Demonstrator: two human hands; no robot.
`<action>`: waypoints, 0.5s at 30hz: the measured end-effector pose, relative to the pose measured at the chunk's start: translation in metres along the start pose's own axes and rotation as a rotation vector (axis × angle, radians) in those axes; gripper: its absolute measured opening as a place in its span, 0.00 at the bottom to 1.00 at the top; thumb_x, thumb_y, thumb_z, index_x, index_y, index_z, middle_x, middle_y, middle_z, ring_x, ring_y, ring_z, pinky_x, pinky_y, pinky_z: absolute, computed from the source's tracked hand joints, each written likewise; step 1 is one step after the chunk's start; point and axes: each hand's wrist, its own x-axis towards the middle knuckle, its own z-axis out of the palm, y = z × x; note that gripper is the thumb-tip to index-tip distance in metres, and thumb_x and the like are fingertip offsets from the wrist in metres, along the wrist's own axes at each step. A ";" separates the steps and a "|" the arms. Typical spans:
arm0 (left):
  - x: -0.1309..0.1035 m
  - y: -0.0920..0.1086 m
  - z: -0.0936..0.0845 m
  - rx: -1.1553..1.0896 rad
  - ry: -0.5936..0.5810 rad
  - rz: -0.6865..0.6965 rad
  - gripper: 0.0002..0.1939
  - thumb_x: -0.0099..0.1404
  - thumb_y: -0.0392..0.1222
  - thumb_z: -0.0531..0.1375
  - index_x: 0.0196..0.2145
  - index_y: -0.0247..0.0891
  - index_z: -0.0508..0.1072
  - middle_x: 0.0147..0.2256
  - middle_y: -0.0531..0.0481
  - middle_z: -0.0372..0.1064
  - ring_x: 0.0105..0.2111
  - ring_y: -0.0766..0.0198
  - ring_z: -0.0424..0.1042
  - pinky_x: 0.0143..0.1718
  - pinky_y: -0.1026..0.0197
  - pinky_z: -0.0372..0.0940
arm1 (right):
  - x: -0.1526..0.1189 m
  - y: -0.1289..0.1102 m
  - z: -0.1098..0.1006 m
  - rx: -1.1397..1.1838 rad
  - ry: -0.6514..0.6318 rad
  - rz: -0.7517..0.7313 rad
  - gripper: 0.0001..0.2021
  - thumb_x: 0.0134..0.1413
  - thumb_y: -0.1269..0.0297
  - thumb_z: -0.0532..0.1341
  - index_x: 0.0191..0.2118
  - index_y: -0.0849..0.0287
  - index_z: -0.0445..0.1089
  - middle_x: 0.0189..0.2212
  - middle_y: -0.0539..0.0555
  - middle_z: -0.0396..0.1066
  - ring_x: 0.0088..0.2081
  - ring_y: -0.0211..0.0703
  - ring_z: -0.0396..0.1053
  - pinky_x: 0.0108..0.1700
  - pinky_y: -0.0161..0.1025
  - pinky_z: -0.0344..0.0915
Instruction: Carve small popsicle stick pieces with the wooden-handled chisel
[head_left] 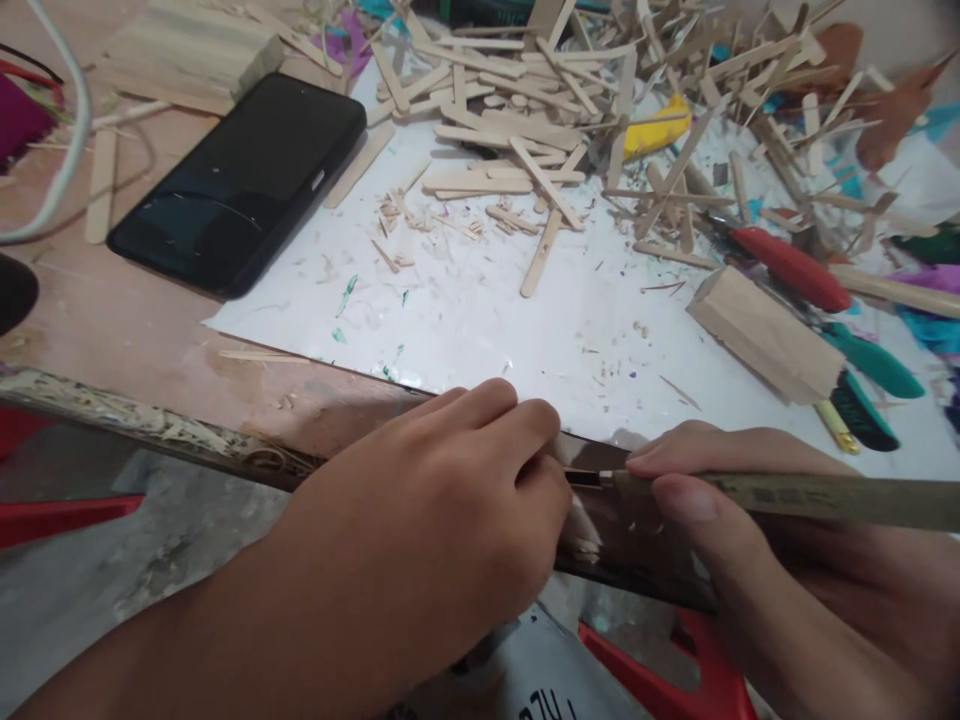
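Observation:
My right hand (pixel 780 540) is closed around the wooden handle of a small carving tool (pixel 840 500) at the lower right. The tool's dark metal tip points left, to my left hand (pixel 450 500). That hand is closed, its knuckles up and fingers curled down at the table's front edge (pixel 634 545). Whatever lies under its fingers is hidden. Small pale shavings sit on the edge between the two hands.
A black phone (pixel 244 180) lies at the left on white paper (pixel 465 320) and the table. Craft sticks (pixel 517 130) are piled at the back. A wooden block (pixel 765 335) and a red-handled tool (pixel 791 268) lie at the right, beside green handles (pixel 874 360).

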 end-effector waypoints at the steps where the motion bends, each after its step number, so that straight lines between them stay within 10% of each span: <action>1: 0.000 0.000 0.000 0.002 0.000 0.007 0.07 0.78 0.28 0.65 0.46 0.35 0.84 0.44 0.47 0.77 0.45 0.52 0.72 0.47 0.49 0.72 | 0.000 0.000 0.000 -0.005 -0.012 -0.010 0.04 0.75 0.61 0.67 0.46 0.42 0.80 0.35 0.42 0.84 0.32 0.36 0.83 0.35 0.26 0.80; 15: 0.001 -0.001 0.003 0.034 0.020 0.010 0.09 0.76 0.27 0.64 0.46 0.34 0.83 0.44 0.46 0.77 0.46 0.52 0.72 0.49 0.50 0.72 | 0.001 0.003 0.001 0.001 -0.023 -0.032 0.04 0.74 0.63 0.68 0.47 0.43 0.81 0.36 0.45 0.85 0.32 0.40 0.83 0.34 0.30 0.81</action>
